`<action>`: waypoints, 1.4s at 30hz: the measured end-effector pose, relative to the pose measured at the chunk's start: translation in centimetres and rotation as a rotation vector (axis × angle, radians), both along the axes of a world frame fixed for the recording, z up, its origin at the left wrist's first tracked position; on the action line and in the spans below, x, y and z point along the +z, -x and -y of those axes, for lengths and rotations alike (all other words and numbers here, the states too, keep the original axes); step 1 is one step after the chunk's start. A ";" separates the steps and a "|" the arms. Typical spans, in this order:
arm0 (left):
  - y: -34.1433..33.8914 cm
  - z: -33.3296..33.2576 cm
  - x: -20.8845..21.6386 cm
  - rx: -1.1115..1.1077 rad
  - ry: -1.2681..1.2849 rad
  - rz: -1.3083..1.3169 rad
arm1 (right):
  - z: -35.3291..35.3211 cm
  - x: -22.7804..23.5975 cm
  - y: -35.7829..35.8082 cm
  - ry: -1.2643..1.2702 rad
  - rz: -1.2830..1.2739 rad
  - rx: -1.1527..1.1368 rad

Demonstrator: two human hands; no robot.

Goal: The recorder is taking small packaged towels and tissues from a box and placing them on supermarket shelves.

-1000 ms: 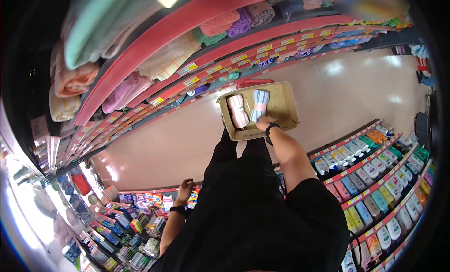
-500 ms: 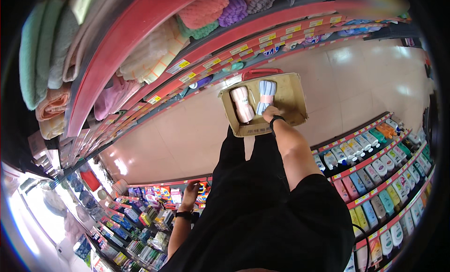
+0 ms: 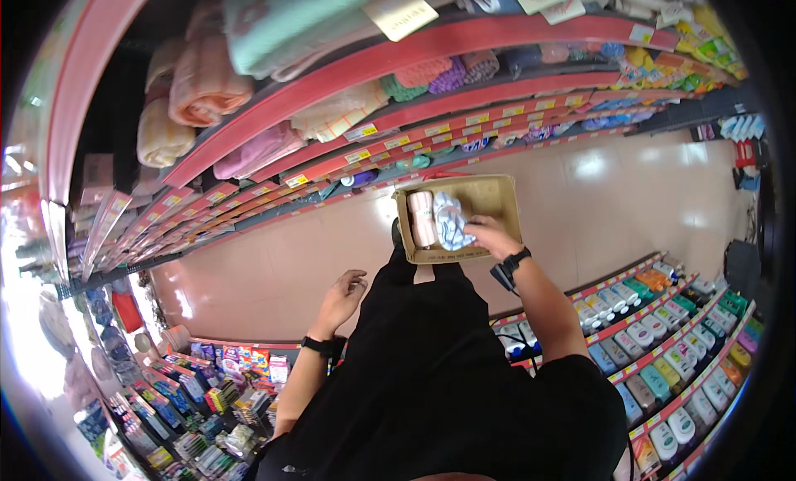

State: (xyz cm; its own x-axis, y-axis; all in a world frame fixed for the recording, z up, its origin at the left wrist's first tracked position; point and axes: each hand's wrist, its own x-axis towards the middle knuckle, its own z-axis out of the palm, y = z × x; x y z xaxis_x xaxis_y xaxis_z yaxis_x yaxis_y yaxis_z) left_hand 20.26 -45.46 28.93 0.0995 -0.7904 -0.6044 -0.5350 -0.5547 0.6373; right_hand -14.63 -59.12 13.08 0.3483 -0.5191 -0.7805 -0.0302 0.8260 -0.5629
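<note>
a shop, shown by price tags (image 3: 361, 133) on shelves (image 3: 497, 40) of towels (image 3: 211, 95) and bottles (image 3: 653, 383)

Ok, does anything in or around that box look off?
Only the blue-and-white towel in the cardboard box: it looks bunched and askew where the right hand grips it, while the pink towel beside it lies neatly rolled. I see no spill on the floor around the box.

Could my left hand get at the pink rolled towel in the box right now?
Probably yes: your left hand looks empty, the cardboard box is open-topped and nothing covers the pink towel, though the blue striped towel in your right hand is close beside it.
</note>
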 end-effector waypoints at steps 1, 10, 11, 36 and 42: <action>0.2 0.7 -0.1 0.019 0.020 -0.004 | 0.2 2.7 -0.5 0.008 0.048 0.041; 2.4 7.7 7.4 -0.026 -0.063 -0.721 | 0.2 18.7 -7.7 0.291 0.494 0.232; 2.4 8.1 8.8 -0.013 -0.041 -0.725 | 0.5 19.8 -8.5 0.326 0.502 0.301; -5.1 7.0 22.3 0.029 1.090 -0.051 | 3.2 36.0 -21.9 0.968 0.391 0.221; -6.8 9.8 26.2 0.091 1.194 -0.018 | 5.3 40.4 -24.2 1.163 0.362 0.202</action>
